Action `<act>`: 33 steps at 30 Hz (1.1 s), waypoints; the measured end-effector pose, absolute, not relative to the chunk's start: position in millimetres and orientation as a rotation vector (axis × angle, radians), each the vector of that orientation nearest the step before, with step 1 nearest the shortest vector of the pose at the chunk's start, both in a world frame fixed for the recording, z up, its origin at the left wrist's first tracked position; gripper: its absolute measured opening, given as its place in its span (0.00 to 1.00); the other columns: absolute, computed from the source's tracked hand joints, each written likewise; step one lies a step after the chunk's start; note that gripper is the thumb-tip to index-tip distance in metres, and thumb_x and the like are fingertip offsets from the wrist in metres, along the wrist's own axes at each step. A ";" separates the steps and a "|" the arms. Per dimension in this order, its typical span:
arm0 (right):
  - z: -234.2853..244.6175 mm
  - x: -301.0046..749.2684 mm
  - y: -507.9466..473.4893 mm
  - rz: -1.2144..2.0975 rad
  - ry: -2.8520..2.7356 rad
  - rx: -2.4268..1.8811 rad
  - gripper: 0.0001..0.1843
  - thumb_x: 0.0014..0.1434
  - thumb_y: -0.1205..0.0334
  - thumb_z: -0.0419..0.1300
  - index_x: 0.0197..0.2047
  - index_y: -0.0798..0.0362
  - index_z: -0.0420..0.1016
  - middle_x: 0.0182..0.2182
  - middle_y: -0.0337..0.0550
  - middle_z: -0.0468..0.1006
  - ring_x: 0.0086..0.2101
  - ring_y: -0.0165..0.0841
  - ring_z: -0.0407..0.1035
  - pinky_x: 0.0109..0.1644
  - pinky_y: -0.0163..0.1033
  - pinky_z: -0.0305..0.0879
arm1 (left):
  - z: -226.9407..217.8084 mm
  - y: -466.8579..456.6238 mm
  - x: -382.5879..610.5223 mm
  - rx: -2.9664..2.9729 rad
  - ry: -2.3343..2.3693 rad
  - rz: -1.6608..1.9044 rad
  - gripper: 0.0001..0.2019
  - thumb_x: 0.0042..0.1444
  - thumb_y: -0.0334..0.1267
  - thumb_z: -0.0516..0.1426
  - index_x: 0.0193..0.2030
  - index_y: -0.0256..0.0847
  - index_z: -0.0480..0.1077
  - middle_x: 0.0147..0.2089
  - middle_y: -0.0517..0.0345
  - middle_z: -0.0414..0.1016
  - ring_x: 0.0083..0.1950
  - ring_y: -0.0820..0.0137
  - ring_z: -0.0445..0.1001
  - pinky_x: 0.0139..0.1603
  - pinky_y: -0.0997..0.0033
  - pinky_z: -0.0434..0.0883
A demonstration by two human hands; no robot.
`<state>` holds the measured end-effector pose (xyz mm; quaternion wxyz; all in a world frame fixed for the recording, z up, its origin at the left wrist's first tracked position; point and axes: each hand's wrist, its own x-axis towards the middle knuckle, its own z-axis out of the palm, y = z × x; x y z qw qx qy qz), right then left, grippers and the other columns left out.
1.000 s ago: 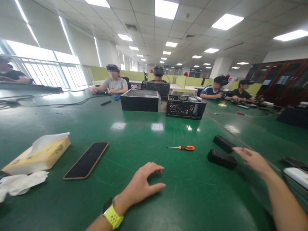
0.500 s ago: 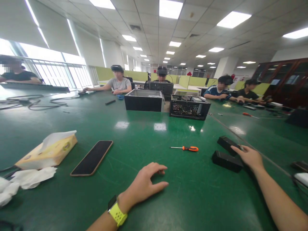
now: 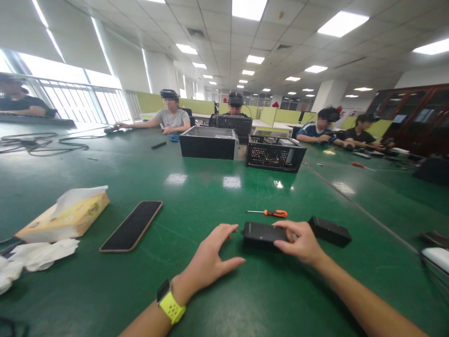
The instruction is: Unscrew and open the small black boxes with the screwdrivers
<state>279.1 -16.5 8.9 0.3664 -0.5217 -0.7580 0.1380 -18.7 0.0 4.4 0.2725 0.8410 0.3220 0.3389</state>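
- Head view: the right hand (image 3: 302,244) is clamped on the right end of a black oblong block (image 3: 259,235), thumb on the near side and fingers across the far side.
- That block is between the two hands, above or on the green table (image 3: 196,201); whether its underside touches the surface cannot be told.
- Facing the block's left end, the left hand (image 3: 207,262) has thumb and fingers apart and curved, just short of contact; a watch (image 3: 171,306) with a yellow-green band circles its wrist.
- Just right of the right hand, a second black block (image 3: 330,231) lies on the table.
- Beyond the held block lies an orange-and-black screwdriver (image 3: 276,213), its shaft pointing left.
- Left of the left hand are a phone (image 3: 132,227), a tissue pack (image 3: 68,217) and crumpled tissue (image 3: 44,255).
- Farther across, a black case (image 3: 208,145) stands beside a perforated case (image 3: 270,155).
- Behind them, a person in a grey shirt (image 3: 175,119) sits with one arm outstretched.
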 end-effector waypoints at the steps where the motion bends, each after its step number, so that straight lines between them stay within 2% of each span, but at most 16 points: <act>1: 4.2 263.0 -17.7 0.381 -1.992 -1.305 0.22 0.47 0.46 0.66 0.40 0.54 0.80 0.22 0.37 0.72 0.22 0.29 0.61 0.29 0.35 0.59 | 4.7 -0.2 -18.7 2.270 0.864 0.922 0.34 0.52 0.44 0.66 0.64 0.43 0.59 0.58 0.46 0.67 0.55 0.58 0.69 0.57 0.58 0.68; 2: -0.2 250.2 -18.8 0.404 -2.026 -1.278 0.22 0.45 0.47 0.66 0.40 0.53 0.80 0.22 0.37 0.73 0.22 0.29 0.62 0.30 0.35 0.59 | 5.0 -0.5 -18.6 2.281 0.858 0.926 0.35 0.51 0.44 0.66 0.64 0.42 0.59 0.59 0.45 0.67 0.57 0.57 0.68 0.58 0.57 0.67; 4: -7.0 234.3 -20.9 0.446 -2.071 -1.241 0.22 0.45 0.47 0.66 0.39 0.53 0.80 0.21 0.37 0.73 0.21 0.29 0.61 0.29 0.34 0.59 | 5.9 -0.9 -18.1 2.313 0.831 0.909 0.30 0.51 0.44 0.66 0.59 0.41 0.65 0.56 0.46 0.69 0.56 0.57 0.68 0.58 0.57 0.67; 7: -11.8 228.2 -23.0 0.523 -2.111 -1.216 0.23 0.46 0.46 0.66 0.41 0.55 0.80 0.21 0.37 0.72 0.22 0.28 0.61 0.29 0.34 0.58 | 7.2 -1.2 -17.6 2.349 0.805 0.870 0.19 0.52 0.40 0.65 0.49 0.41 0.71 0.47 0.50 0.74 0.49 0.60 0.71 0.52 0.61 0.69; 9: -12.6 230.6 -23.6 0.599 -2.141 -1.195 0.26 0.48 0.45 0.65 0.44 0.55 0.79 0.23 0.37 0.73 0.23 0.29 0.62 0.30 0.34 0.58 | 7.7 -1.4 -17.7 2.352 0.806 0.863 0.16 0.50 0.38 0.65 0.46 0.40 0.72 0.44 0.52 0.75 0.46 0.61 0.71 0.49 0.63 0.69; 13: -14.3 241.5 -20.9 0.628 -2.098 -1.237 0.28 0.56 0.42 0.58 0.50 0.54 0.75 0.23 0.35 0.69 0.23 0.28 0.61 0.28 0.33 0.57 | 8.6 -2.4 -18.3 2.340 0.796 0.864 0.16 0.50 0.36 0.65 0.45 0.41 0.72 0.43 0.54 0.74 0.45 0.62 0.71 0.48 0.64 0.68; 15: -15.7 249.7 -16.2 0.537 -2.024 -1.344 0.24 0.61 0.44 0.52 0.48 0.54 0.76 0.23 0.36 0.69 0.24 0.30 0.61 0.28 0.34 0.58 | 9.4 -3.5 -18.1 2.338 0.792 0.860 0.16 0.50 0.36 0.65 0.46 0.41 0.71 0.44 0.54 0.74 0.46 0.62 0.70 0.48 0.63 0.68; 17: -17.0 259.7 -9.8 0.444 -1.977 -1.439 0.20 0.63 0.48 0.51 0.44 0.54 0.76 0.25 0.39 0.72 0.25 0.31 0.64 0.30 0.35 0.60 | 10.3 -4.4 -17.7 2.336 0.794 0.853 0.15 0.50 0.36 0.65 0.45 0.41 0.71 0.44 0.54 0.74 0.45 0.62 0.70 0.48 0.63 0.68; 22: -19.2 283.2 4.8 0.301 -2.024 -1.534 0.12 0.58 0.58 0.57 0.41 0.50 0.79 0.34 0.44 0.78 0.35 0.38 0.70 0.42 0.42 0.64 | 11.4 -3.6 -17.1 2.316 0.813 0.870 0.14 0.51 0.35 0.64 0.45 0.41 0.70 0.44 0.54 0.73 0.45 0.62 0.71 0.48 0.64 0.68; 27: -23.0 287.3 9.9 0.210 -2.067 -1.549 0.13 0.55 0.63 0.57 0.40 0.49 0.80 0.31 0.43 0.77 0.34 0.38 0.70 0.42 0.42 0.65 | 10.1 -1.5 -18.5 2.343 0.822 0.871 0.15 0.52 0.37 0.64 0.46 0.41 0.71 0.44 0.53 0.74 0.45 0.62 0.71 0.48 0.63 0.68; 33: -26.4 293.5 16.9 0.050 -1.924 -1.577 0.14 0.58 0.55 0.57 0.43 0.52 0.76 0.37 0.47 0.77 0.38 0.40 0.70 0.44 0.44 0.66 | 10.0 -2.2 -19.2 2.366 0.820 0.864 0.14 0.52 0.39 0.64 0.46 0.41 0.72 0.45 0.52 0.74 0.46 0.61 0.71 0.49 0.63 0.69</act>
